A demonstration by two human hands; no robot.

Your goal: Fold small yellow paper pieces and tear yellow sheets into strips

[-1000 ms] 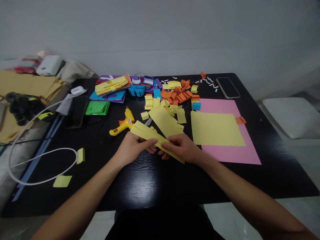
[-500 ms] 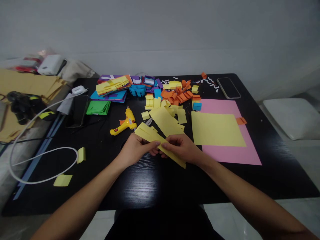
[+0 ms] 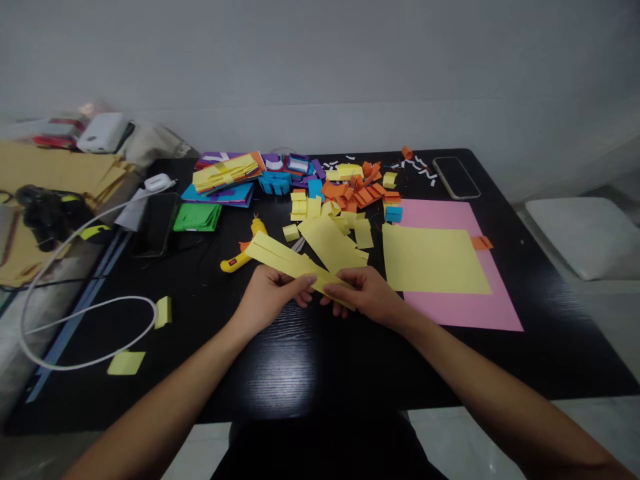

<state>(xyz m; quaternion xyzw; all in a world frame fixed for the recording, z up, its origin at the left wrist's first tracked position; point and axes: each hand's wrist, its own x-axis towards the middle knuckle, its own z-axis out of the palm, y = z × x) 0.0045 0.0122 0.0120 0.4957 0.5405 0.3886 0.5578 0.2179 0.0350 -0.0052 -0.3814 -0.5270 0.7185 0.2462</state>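
Between my two hands is a long yellow paper strip (image 3: pixel 280 257) with slits or creases along it, slanting down to the right. My left hand (image 3: pixel 270 293) pinches its middle, thumb on top. My right hand (image 3: pixel 363 290) grips the lower right end between thumb and fingers. Just beyond my hands lies a wider piece of yellow paper (image 3: pixel 330 243). The tip of a pair of scissors (image 3: pixel 299 245) shows beside it, the rest covered. A yellow hot glue gun (image 3: pixel 235 263) lies left of them, partly hidden by the strip.
Folded yellow and orange paper pieces (image 3: pixel 367 193) are heaped at the back. A yellow sheet (image 3: pixel 435 260) lies on a pink sheet (image 3: pixel 465 313) at right. Phones (image 3: pixel 456 178) rest on both sides. A white cable (image 3: pixel 90 308) loops at left near small yellow papers (image 3: pixel 126 363).
The yellow strip has shifted up and left through my hands and lies flatter, its far end now over the glue gun. Both hands keep hold of it in nearly the same place.
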